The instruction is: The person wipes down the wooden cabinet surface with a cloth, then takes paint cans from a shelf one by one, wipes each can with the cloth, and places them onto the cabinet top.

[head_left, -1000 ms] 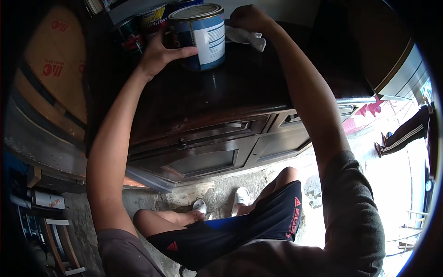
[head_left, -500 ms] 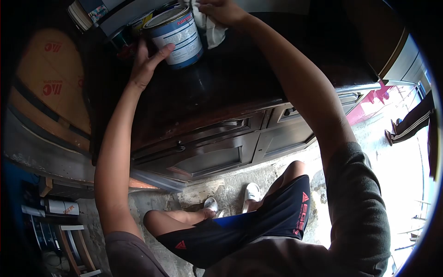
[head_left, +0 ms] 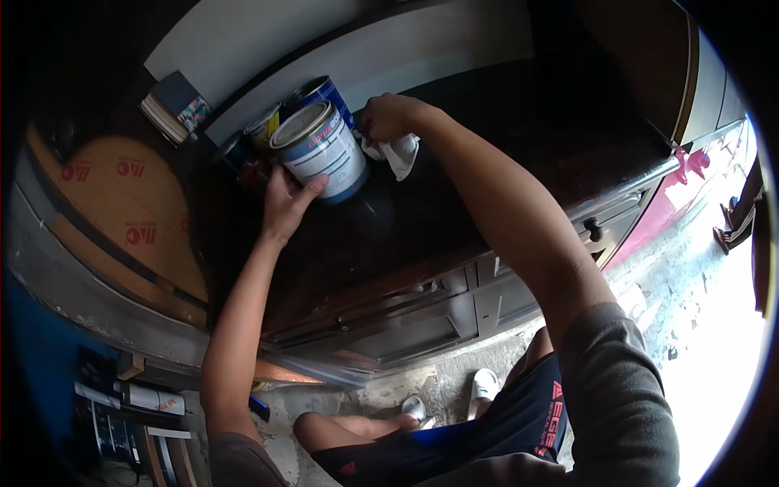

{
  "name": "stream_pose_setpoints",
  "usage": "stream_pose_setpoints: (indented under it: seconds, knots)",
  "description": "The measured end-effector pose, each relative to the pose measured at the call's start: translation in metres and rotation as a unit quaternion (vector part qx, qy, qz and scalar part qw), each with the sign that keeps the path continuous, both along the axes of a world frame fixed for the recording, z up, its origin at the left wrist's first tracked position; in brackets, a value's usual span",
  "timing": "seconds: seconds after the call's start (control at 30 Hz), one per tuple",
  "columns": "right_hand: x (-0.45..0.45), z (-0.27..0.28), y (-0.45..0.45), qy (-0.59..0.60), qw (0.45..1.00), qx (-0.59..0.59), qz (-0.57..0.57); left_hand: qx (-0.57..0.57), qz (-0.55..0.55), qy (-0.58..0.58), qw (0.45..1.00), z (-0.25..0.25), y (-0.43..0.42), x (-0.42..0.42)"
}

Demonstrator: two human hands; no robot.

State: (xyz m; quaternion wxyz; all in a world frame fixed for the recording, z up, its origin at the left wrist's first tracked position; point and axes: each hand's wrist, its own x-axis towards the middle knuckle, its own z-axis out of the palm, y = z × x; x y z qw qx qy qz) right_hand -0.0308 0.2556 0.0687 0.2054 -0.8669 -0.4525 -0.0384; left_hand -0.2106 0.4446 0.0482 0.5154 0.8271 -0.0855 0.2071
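Observation:
A blue-and-white paint can [head_left: 334, 154] stands upright on the dark wooden cabinet top [head_left: 454, 195]. My left hand [head_left: 290, 203] is closed around its lower left side, with the thumb across the front of the label. Just right of the can, my right hand [head_left: 391, 118] is closed on a whitish cloth [head_left: 400, 157], part of which hangs down onto the cabinet top. Some of the cloth is hidden under the fingers, and I cannot tell whether it touches the can.
Behind the can are a darker blue can [head_left: 329, 91] and a yellow one [head_left: 261, 128]. Books [head_left: 174, 107] lie at the upper left, above a brown board [head_left: 122, 199] with red print. Cabinet doors [head_left: 406, 329] face my legs. Another person's leg [head_left: 742, 227] shows far right.
The view has tilted up, so the can and hands sit lower and the cans behind show more. My left hand keeps its hold on the can, and my right keeps the cloth beside it.

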Motion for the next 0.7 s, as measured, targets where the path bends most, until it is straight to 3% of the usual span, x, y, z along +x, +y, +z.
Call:
stream_pose_setpoints:
  seconds: [0.03, 0.07, 0.13, 0.2, 0.23, 0.3, 0.4, 0.47, 0.57, 0.67, 0.7]
  knots:
    - [-0.008, 0.009, -0.012, -0.021, 0.997, -0.002, -0.079, 0.016, 0.002, 0.001, 1.0, 0.002, -0.008, 0.009]
    - [-0.002, 0.017, -0.022, -0.03, 0.996, 0.004, -0.081, 0.031, 0.004, 0.001, 1.0, 0.004, -0.015, 0.019]
    - [0.004, 0.02, -0.041, 0.041, 0.94, 0.23, -0.251, 0.013, 0.014, 0.011, 1.0, -0.004, -0.02, 0.045]
    - [0.019, 0.014, -0.049, 0.046, 0.889, 0.316, -0.328, 0.008, 0.015, -0.013, 1.0, -0.012, -0.031, 0.073]
    - [0.025, 0.012, -0.05, 0.034, 0.889, 0.317, -0.328, 0.008, 0.012, -0.033, 0.999, -0.015, -0.038, 0.089]
    - [0.035, 0.0, -0.05, 0.064, 0.859, 0.348, -0.37, -0.004, 0.096, -0.017, 0.995, -0.018, -0.059, 0.12]
    - [0.043, -0.021, -0.045, 0.095, 0.872, 0.314, -0.364, 0.042, 0.161, 0.061, 0.984, 0.0, -0.096, 0.16]
    - [0.042, -0.029, -0.046, 0.115, 0.885, 0.286, -0.349, 0.069, 0.34, -0.007, 0.938, -0.022, -0.103, 0.206]
    - [0.039, -0.031, -0.044, 0.138, 0.894, 0.272, -0.328, 0.058, 0.387, -0.075, 0.917, -0.034, -0.108, 0.216]
    - [0.049, -0.034, -0.037, 0.154, 0.893, 0.312, -0.285, 0.189, 0.467, -0.249, 0.828, -0.03, -0.112, 0.206]
    - [0.05, -0.035, -0.036, 0.176, 0.895, 0.304, -0.276, 0.179, 0.438, -0.265, 0.84, -0.03, -0.111, 0.203]
